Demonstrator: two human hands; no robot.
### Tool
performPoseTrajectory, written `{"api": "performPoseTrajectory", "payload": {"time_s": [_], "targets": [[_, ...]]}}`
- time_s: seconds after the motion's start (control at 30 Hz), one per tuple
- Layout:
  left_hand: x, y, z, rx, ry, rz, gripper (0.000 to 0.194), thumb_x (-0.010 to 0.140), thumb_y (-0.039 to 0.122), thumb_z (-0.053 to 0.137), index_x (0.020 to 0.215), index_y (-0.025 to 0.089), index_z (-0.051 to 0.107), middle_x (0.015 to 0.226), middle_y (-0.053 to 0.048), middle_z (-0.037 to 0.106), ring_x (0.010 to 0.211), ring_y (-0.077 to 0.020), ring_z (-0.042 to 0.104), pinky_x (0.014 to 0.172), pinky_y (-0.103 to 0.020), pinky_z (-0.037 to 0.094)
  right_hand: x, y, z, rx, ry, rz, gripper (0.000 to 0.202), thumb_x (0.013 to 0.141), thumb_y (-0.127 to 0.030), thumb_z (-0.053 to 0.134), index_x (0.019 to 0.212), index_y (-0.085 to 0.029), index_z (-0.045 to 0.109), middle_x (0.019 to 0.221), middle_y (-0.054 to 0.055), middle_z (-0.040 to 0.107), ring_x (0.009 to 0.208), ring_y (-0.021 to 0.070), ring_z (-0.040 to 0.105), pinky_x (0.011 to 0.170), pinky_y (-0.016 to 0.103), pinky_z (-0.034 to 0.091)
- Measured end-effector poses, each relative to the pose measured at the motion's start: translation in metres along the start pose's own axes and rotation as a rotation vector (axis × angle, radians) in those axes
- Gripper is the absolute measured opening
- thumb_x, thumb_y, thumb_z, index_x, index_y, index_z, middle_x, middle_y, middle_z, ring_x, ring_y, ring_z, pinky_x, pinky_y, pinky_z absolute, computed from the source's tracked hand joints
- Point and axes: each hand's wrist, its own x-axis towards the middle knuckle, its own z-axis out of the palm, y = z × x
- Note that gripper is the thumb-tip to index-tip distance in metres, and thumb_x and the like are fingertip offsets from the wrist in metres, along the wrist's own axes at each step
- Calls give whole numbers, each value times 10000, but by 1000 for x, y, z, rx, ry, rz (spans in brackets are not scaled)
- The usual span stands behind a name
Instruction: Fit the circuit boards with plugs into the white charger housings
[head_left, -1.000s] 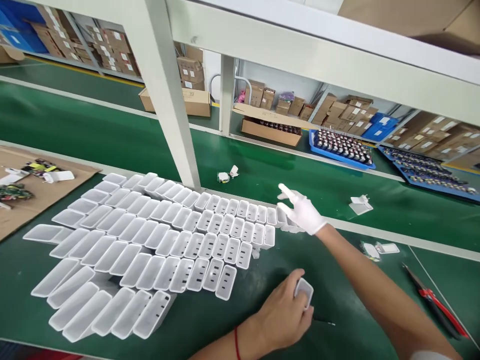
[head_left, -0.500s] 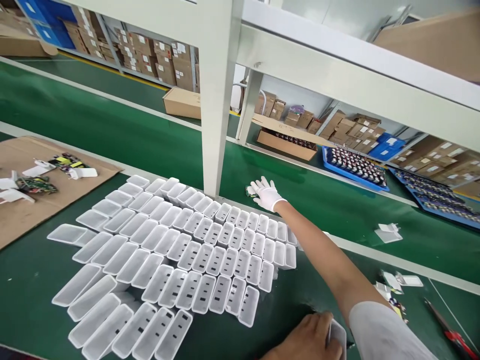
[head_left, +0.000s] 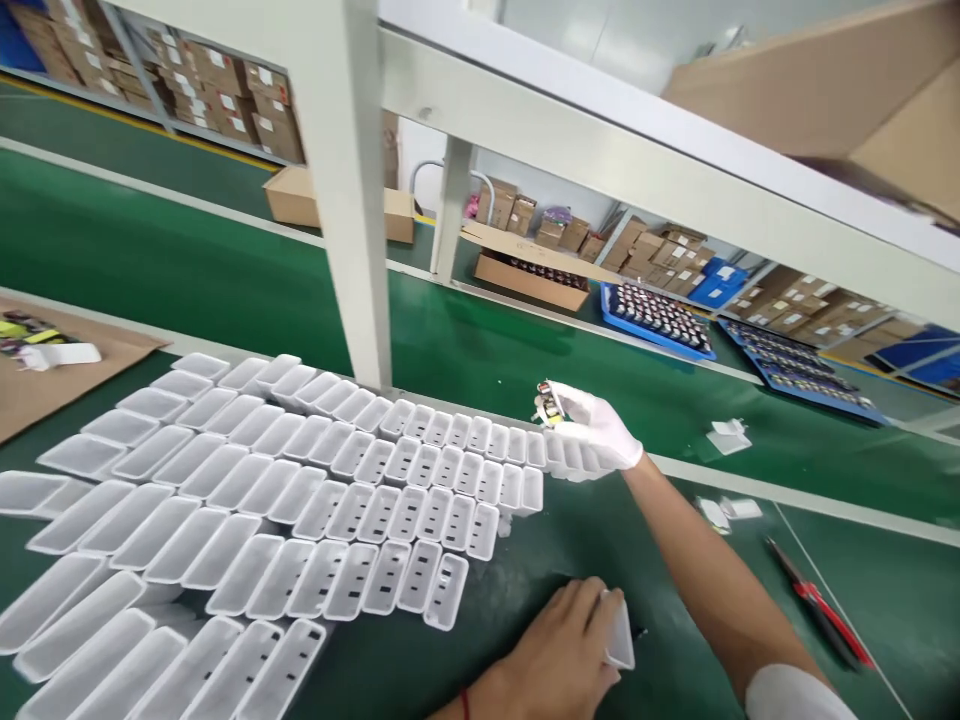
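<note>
My right hand (head_left: 600,428), in a white glove, pinches a small circuit board (head_left: 549,404) with yellow and dark parts, raised over the far edge of the work surface. Bare and closed, my left hand (head_left: 562,640) grips a white plastic case (head_left: 621,635) near the bottom middle. Rows of open white cases (head_left: 352,510) stand close together to the left of both hands, several with small dark slots inside.
Red-handled pliers (head_left: 832,620) lie at the right, near loose white pieces (head_left: 739,508). A white post (head_left: 349,220) rises behind the cases. Cardboard (head_left: 45,385) with boards lies far left. Blue trays (head_left: 660,322) of parts sit beyond the green belt.
My right hand has come back from the belt and lifted the circuit board. My left hand still holds its case, now more fully in view. The view has shifted to the right.
</note>
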Motion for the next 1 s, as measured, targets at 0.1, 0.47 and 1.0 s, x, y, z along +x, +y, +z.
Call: {"api": "performPoseTrajectory", "payload": {"time_s": [0.1, 0.47, 1.0], "targets": [[0, 3, -3, -181, 26, -133, 782, 782, 169, 638, 1492, 171, 311, 1490, -158, 440, 1374, -327, 412, 1164, -490, 345, -55, -2, -15, 370, 56, -26, 744, 722, -552, 769, 1366, -259, 541, 1385, 111, 577, 1169, 283, 608, 998, 450, 485], [5, 44, -34, -254, 351, -368, 623, 752, 184, 709, 1319, 318, 487, 1332, -84, 545, 1238, -292, 541, 1056, -488, 462, -129, 6, -20, 852, 135, -21, 770, 442, -553, 918, 1123, -266, 702, 1247, 111, 669, 1081, 320, 641, 965, 500, 475], [2, 33, -57, -385, 602, -177, 508, 806, 145, 707, 1243, 299, 497, 1386, -97, 472, 1313, -258, 489, 994, -389, 523, -151, -52, -19, -209, 296, -446, 676, 697, -404, 799, 1303, -305, 516, 940, 27, 666, 1158, 301, 581, 1032, 569, 409]]}}
